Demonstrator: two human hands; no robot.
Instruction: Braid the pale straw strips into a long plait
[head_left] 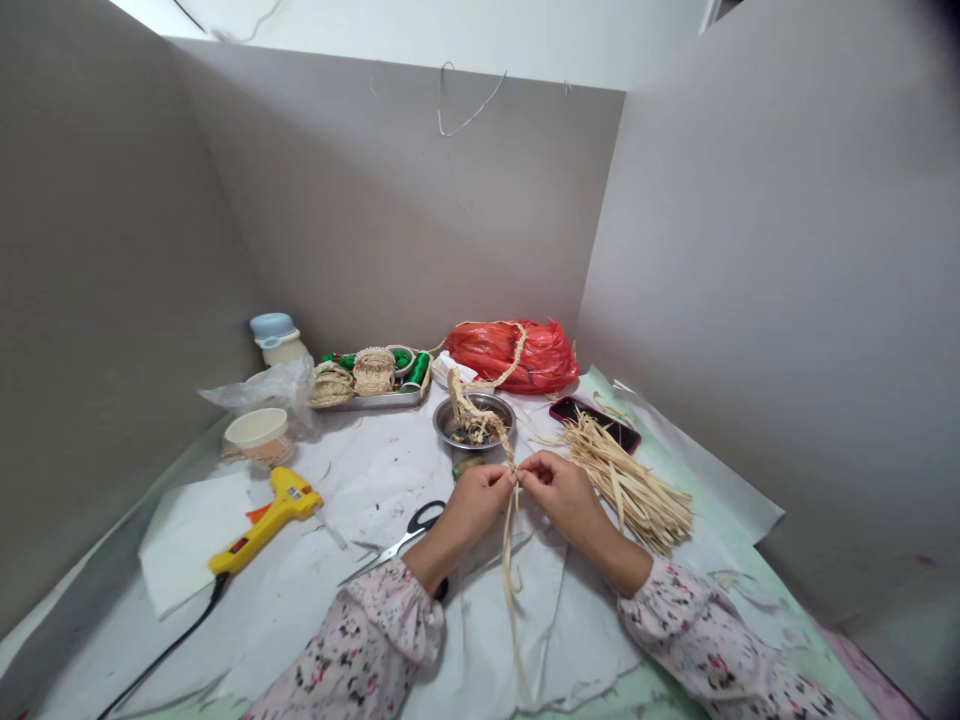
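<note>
My left hand and my right hand meet at the middle of the table, both pinching a braid of pale straw strips. The plaited part runs away from my fingers over a small metal bowl toward the red bag. Loose unbraided strips hang down from my fingers toward me. A bundle of cut straw strips lies just right of my right hand.
Scissors lie by my left wrist, a yellow glue gun further left with its black cord. A metal tray holds woven straw pieces and green spools. A red plastic bag, phone, cup and jar stand behind. Grey panels enclose three sides.
</note>
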